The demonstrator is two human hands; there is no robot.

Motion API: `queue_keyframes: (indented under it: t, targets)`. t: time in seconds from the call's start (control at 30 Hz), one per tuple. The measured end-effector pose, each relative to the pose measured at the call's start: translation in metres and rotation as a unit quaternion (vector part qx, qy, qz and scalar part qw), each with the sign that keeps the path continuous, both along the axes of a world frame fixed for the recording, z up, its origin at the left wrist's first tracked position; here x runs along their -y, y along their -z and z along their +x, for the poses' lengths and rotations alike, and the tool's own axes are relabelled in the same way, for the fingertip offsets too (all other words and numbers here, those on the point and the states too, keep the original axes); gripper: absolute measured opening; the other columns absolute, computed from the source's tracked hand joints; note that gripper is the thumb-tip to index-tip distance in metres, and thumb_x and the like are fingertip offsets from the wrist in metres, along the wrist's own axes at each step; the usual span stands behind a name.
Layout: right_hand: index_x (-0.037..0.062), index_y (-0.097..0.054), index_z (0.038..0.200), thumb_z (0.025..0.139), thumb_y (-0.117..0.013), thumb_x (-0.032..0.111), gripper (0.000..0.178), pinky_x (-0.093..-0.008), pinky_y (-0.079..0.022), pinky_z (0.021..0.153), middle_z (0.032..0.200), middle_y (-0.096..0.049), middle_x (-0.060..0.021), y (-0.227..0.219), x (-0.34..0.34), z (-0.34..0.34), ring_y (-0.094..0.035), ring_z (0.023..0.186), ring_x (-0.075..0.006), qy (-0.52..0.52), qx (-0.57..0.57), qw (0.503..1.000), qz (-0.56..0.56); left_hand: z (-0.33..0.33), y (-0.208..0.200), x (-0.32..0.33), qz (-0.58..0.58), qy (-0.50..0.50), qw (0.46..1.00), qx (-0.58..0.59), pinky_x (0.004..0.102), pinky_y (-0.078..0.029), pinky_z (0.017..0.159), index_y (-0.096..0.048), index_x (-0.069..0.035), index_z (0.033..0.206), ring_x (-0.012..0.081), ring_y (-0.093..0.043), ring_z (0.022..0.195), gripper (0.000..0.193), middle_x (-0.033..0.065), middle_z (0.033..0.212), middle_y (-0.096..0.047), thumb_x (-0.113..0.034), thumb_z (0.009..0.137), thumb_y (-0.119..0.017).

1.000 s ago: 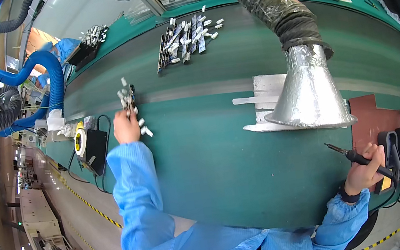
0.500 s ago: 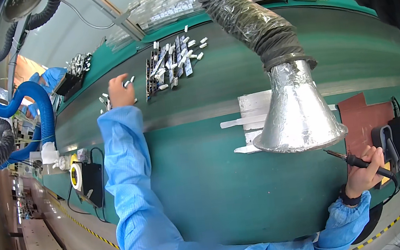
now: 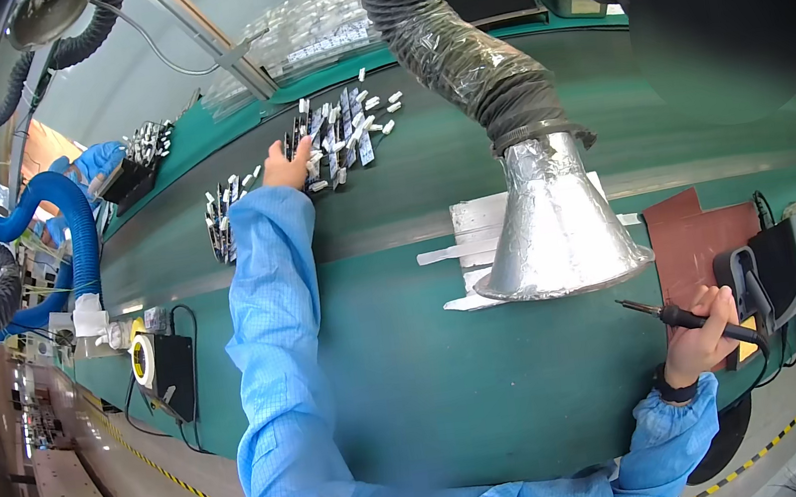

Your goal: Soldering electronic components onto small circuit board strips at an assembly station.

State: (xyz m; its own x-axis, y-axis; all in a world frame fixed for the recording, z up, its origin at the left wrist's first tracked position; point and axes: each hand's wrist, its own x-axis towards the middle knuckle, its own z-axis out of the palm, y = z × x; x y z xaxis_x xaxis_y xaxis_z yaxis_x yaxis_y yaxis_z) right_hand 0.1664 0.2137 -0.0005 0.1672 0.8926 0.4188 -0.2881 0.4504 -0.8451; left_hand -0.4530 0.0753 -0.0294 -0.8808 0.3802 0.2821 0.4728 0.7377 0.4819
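Note:
On the dark belt at the upper left, my left hand [image 3: 287, 170] reaches to the near left edge of a cluster of narrow circuit board strips [image 3: 336, 141] with white connectors. Its thumb and fingers are apart, with a dark strip showing between them; whether they press on it cannot be made out. Left of that hand lies a smaller group of similar strips [image 3: 220, 227]. At the lower right my right hand [image 3: 699, 337] is closed around the black handle of a soldering iron [image 3: 678, 316]. The iron's tip points left, above the green mat [image 3: 436, 384].
A foil-covered extraction hood [image 3: 561, 227] hangs over white strips [image 3: 474, 251] in the middle. Right of it lie a brown-red sheet [image 3: 703, 238] and a soldering iron stand [image 3: 746, 278]. A tape roll [image 3: 141, 358] on a black box stands left. Another person's blue sleeve [image 3: 100, 159] shows far left.
My left hand has moved right, from the small group of strips to the larger cluster, uncovering the small group. The whole view has shifted slightly; my right hand keeps its hold on the soldering iron.

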Motion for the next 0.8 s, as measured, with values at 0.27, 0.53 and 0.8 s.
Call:
queue_keyframes:
  t: [0.27,0.53,0.8]
  targets:
    - [0.0063,-0.037,0.066,0.103,-0.045,0.011,0.038,-0.026,-0.025,0.049,0.059,-0.036,-0.001,0.012,-0.004,0.006,-0.032,0.053,-0.0085,0.012,0.011,1.0,0.004,0.031,-0.023,-0.062,-0.144,0.056,0.979,0.131,0.0429,-0.039,0.111,-0.036,-0.007,0.151,0.0404,-0.047,0.133,0.122,0.0269,0.145,-0.046,-0.078,0.06,-0.075]
    - [0.0033,-0.042,0.066,0.101,-0.05,0.014,0.038,-0.0246,-0.035,0.058,0.061,-0.04,-0.0016,0.009,0.0,0.013,-0.038,0.058,-0.009,-0.033,0.022,0.999,-0.031,0.005,-0.038,-0.1,-0.281,0.086,0.942,0.162,0.0362,-0.045,0.103,-0.05,0.005,0.139,0.0323,-0.058,0.123,0.105,0.0217,0.135,-0.059,-0.06,0.064,-0.083]
    - [0.0054,-0.038,0.067,0.103,-0.045,0.012,0.037,-0.0255,-0.028,0.053,0.061,-0.038,-0.0011,0.003,-0.004,0.004,-0.033,0.055,-0.0084,-0.006,0.032,0.999,0.005,-0.001,-0.03,-0.095,-0.19,0.131,0.966,0.113,0.0407,-0.05,0.093,-0.07,0.004,0.109,0.0344,-0.067,0.106,0.08,0.0214,0.111,-0.07,-0.065,0.071,-0.074]
